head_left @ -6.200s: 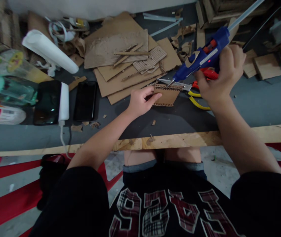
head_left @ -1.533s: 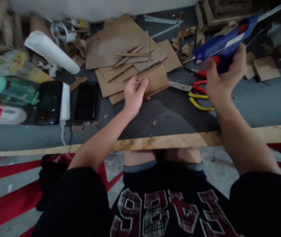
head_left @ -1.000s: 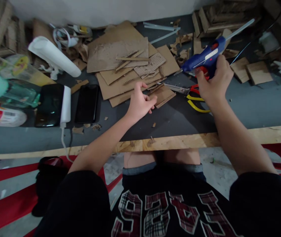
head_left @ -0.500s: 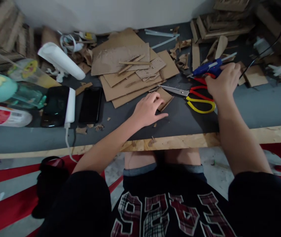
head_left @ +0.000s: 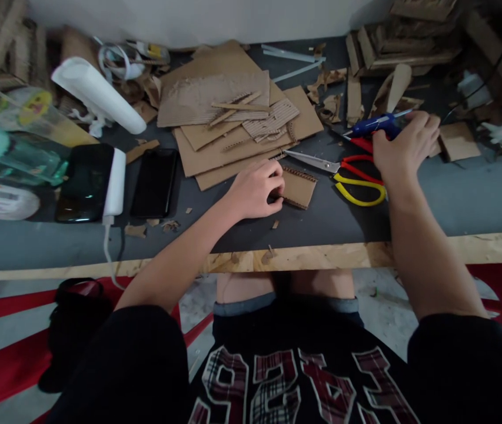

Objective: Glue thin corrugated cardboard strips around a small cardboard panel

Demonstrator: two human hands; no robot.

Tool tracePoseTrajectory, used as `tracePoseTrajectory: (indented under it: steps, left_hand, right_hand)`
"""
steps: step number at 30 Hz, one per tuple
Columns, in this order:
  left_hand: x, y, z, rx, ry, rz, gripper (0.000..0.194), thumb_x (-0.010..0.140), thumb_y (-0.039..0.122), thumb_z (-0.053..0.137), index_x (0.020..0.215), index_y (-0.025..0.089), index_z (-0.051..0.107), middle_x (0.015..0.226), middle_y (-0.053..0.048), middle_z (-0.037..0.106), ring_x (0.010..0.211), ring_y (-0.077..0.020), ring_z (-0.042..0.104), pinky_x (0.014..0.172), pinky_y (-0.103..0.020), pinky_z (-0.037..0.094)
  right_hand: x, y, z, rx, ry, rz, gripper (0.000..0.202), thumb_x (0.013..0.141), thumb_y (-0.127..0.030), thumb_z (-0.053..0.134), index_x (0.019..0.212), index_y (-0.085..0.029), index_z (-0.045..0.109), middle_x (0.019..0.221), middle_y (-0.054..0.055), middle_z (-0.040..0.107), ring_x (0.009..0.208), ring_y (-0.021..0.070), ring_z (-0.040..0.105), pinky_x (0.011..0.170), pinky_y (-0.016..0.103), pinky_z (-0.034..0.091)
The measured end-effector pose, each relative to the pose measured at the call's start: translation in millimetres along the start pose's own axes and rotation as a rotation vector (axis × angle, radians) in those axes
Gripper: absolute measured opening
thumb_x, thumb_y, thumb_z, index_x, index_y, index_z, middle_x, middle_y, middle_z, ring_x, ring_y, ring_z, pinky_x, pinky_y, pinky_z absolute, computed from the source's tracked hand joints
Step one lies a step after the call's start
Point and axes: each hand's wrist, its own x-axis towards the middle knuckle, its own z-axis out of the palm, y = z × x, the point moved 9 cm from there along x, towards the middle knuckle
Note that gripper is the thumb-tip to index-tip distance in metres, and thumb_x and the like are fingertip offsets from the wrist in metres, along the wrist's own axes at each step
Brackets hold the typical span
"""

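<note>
- Cardboard piece is touched near tabletop's front edge by curled left hand; grip unclear.
- Glue gun is touched by half-curled right hand; hold unclear.
- Gun placement seems in hand; clean release is required.

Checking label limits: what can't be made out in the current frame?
Head view:
Small cardboard piece: left end hidden by the left hand.
Glue gun: handle hidden by the right hand, so grip unclear.
Red-labelled bottle: far end cut off by the left picture edge.
</note>
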Motion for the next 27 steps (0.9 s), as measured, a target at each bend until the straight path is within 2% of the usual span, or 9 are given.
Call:
tracePoseTrajectory:
  steps: [5, 8, 12, 14, 16, 19, 22, 25, 27]
  left_hand:
    - [2, -7, -4.0, -0.023, 0.065, -0.073, 0.017, 0.085, 0.034, 0.058, 0.087, 0.02, 0.067, 0.104, -0.01, 0.062, 0.097, -0.0252, 0.061, 0.087, -0.04, 0.049]
    - [-5, -48, -24.3, -0.028, 0.307, -0.323, 0.032, 0.093, 0.042, 0.048, 0.116, 0.024, 0.063, 0.121, -0.011, 0.061, 0.115, -0.0272, 0.057, 0.1, -0.042, 0.046]
    - [-20, -101, -30.6, -0.067, 0.482, -0.509, 0.035, 0.093, 0.052, 0.046, 0.117, 0.031, 0.062, 0.127, -0.01, 0.059, 0.128, -0.0307, 0.049, 0.106, -0.046, 0.043]
    - [-23, -117, -21.2, -0.107, 0.448, -0.574, 0.035, 0.091, 0.053, 0.049, 0.107, 0.027, 0.065, 0.122, -0.013, 0.06, 0.127, -0.0337, 0.049, 0.107, -0.05, 0.041]
    - [-26, -124, -14.8, -0.102, 0.417, -0.636, 0.034, 0.09, 0.053, 0.051, 0.099, 0.024, 0.065, 0.118, -0.014, 0.06, 0.126, -0.0353, 0.049, 0.106, -0.053, 0.04]
    - [-29, -123, -22.4, -0.033, 0.442, -0.712, 0.034, 0.092, 0.052, 0.048, 0.1, 0.022, 0.062, 0.121, -0.015, 0.058, 0.123, -0.0356, 0.051, 0.105, -0.054, 0.04]
    - [-16, -116, -39.3, -0.014, 0.427, -0.688, 0.036, 0.096, 0.052, 0.043, 0.107, 0.022, 0.06, 0.125, -0.014, 0.056, 0.122, -0.0334, 0.051, 0.104, -0.053, 0.039]
    - [16, -107, -49.9, -0.089, 0.326, -0.504, 0.031, 0.095, 0.054, 0.045, 0.112, 0.031, 0.058, 0.123, -0.005, 0.059, 0.121, -0.0278, 0.051, 0.106, -0.05, 0.039]
    - [35, -111, -56.0, -0.047, 0.309, -0.406, 0.029, 0.098, 0.04, 0.039, 0.118, 0.033, 0.059, 0.129, -0.004, 0.059, 0.121, -0.0285, 0.05, 0.105, -0.053, 0.039]
  right_hand:
    - [-16, -35, -15, -0.041, 0.088, -0.172, 0.055, 0.066, -0.015, 0.068, 0.12, -0.013, 0.054, 0.134, 0.02, 0.051, 0.127, 0.0362, 0.046, 0.105, 0.05, 0.033]
    - [-21, -46, -18, 0.034, 0.081, -0.324, 0.048, 0.071, -0.017, 0.066, 0.118, -0.016, 0.055, 0.132, 0.02, 0.051, 0.126, 0.0345, 0.046, 0.106, 0.052, 0.033]
    - [-41, -68, -27, 0.195, 0.076, -0.655, 0.033, 0.086, -0.037, 0.059, 0.114, -0.019, 0.059, 0.121, 0.021, 0.057, 0.122, 0.0334, 0.049, 0.104, 0.055, 0.036]
    - [-64, -88, -22, 0.251, -0.042, -0.861, 0.033, 0.089, -0.046, 0.054, 0.106, -0.02, 0.064, 0.108, 0.016, 0.065, 0.109, 0.03, 0.058, 0.097, 0.05, 0.043]
    - [-96, -110, -4, 0.273, -0.293, -1.075, 0.037, 0.089, -0.055, 0.055, 0.1, -0.022, 0.067, 0.092, 0.008, 0.07, 0.091, 0.025, 0.064, 0.087, 0.044, 0.048]
    - [-133, -129, 9, 0.279, -0.493, -1.253, 0.067, 0.08, -0.075, 0.057, 0.121, -0.023, 0.065, 0.116, 0.01, 0.07, 0.107, 0.0308, 0.064, 0.09, 0.046, 0.047]
    - [-141, -132, 14, 0.28, -0.565, -1.223, 0.102, 0.07, -0.088, 0.055, 0.148, -0.023, 0.042, 0.14, 0.015, 0.057, 0.125, 0.0387, 0.054, 0.1, 0.053, 0.041]
    - [-144, -130, 13, 0.276, -0.601, -1.219, 0.117, 0.066, -0.09, 0.055, 0.157, -0.023, 0.023, 0.145, 0.016, 0.053, 0.131, 0.0404, 0.049, 0.106, 0.056, 0.036]
    - [-143, -127, 13, 0.265, -0.601, -1.215, 0.121, 0.066, -0.089, 0.057, 0.159, -0.023, 0.017, 0.148, 0.016, 0.05, 0.133, 0.041, 0.047, 0.107, 0.056, 0.035]
